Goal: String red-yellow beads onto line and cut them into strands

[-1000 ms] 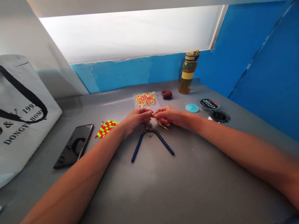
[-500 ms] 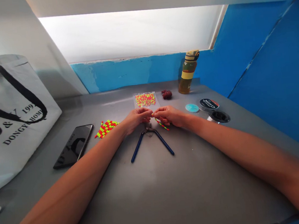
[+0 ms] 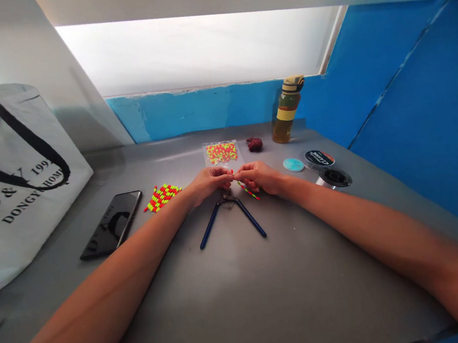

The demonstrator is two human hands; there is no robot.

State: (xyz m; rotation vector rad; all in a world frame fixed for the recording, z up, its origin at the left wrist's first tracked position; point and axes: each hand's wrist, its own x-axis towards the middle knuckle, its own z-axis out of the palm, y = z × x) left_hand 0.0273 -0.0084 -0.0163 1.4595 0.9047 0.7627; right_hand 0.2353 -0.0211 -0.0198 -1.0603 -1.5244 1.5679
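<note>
My left hand and my right hand meet fingertip to fingertip above the pliers, both in a pinch. A small red bead shows between them, at my left fingertips. From my right hand hangs a short string of red and yellow-green beads; the thread itself is too thin to make out. Blue-handled pliers lie spread on the table just below, their jaws partly hidden by my left fingers. Beyond the hands lies a clear bag of loose red and yellow beads.
Left of my hands lies a beaded piece in red and yellow-green, beside a black phone and a white bag. To the right are a turquoise disc, line spools, a dark red bundle and a bottle.
A red bead now shows between my fingertips, where a yellowish one showed before. Both hands stay in nearly the same place; the view has shifted very slightly.
</note>
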